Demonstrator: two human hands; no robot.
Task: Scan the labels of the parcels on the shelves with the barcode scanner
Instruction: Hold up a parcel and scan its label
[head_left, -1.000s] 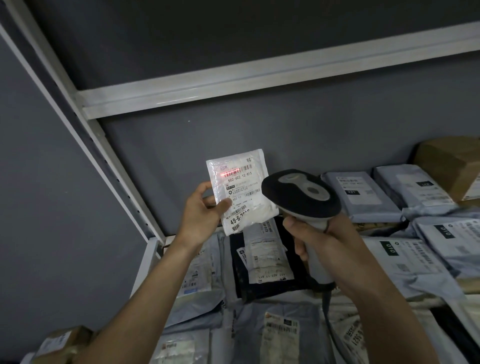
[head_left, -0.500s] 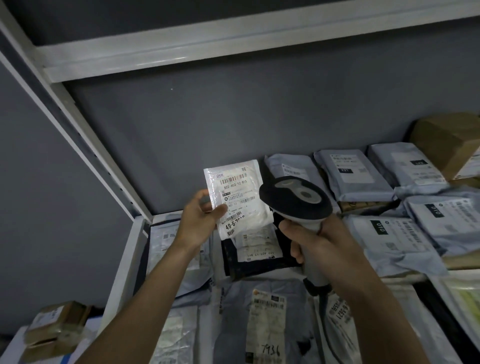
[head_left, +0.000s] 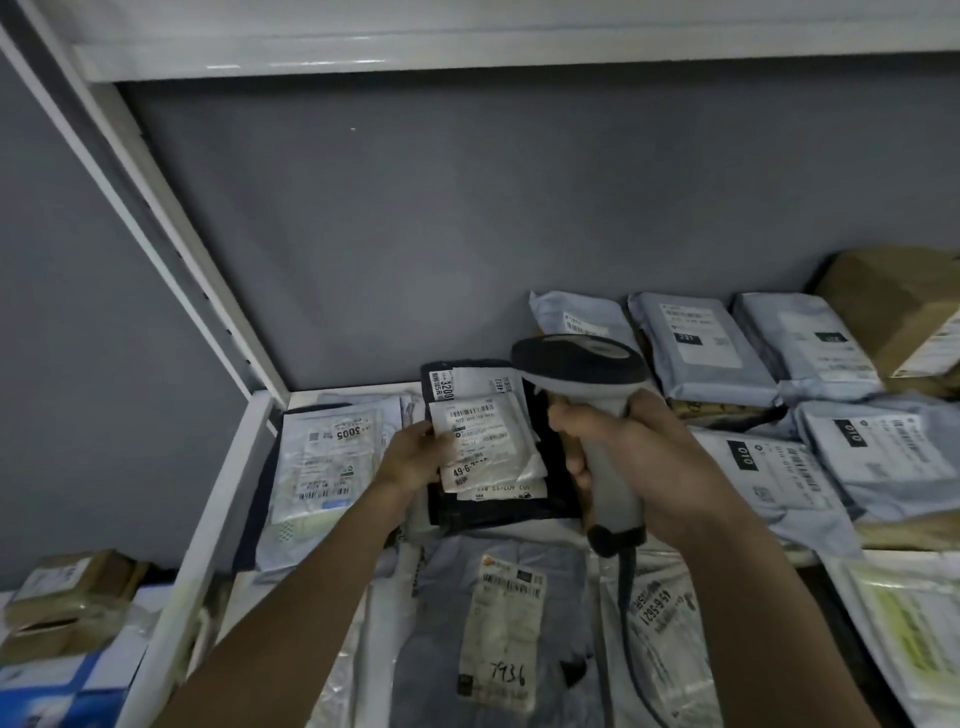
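A small white parcel (head_left: 483, 444) was pinched in the left hand (head_left: 415, 460) just above a black parcel (head_left: 498, 499) on the shelf (head_left: 223, 499), while the barcode scanner (head_left: 592, 410) was gripped by the right hand's (head_left: 644, 457) curled fingers (head_left: 569, 418)

I see my left hand (head_left: 415, 462) pinching a small white parcel (head_left: 485, 441) by its left edge, label up, low over the black parcel (head_left: 540, 499) on the shelf (head_left: 228, 499). Just right of that black parcel my right hand (head_left: 639, 462) grips the barcode scanner (head_left: 587, 395) — handle upright, dark head toward the white parcel. Grey mailers (head_left: 706, 348) lie further right of the black parcel — a brown box (head_left: 893, 306) beyond them.
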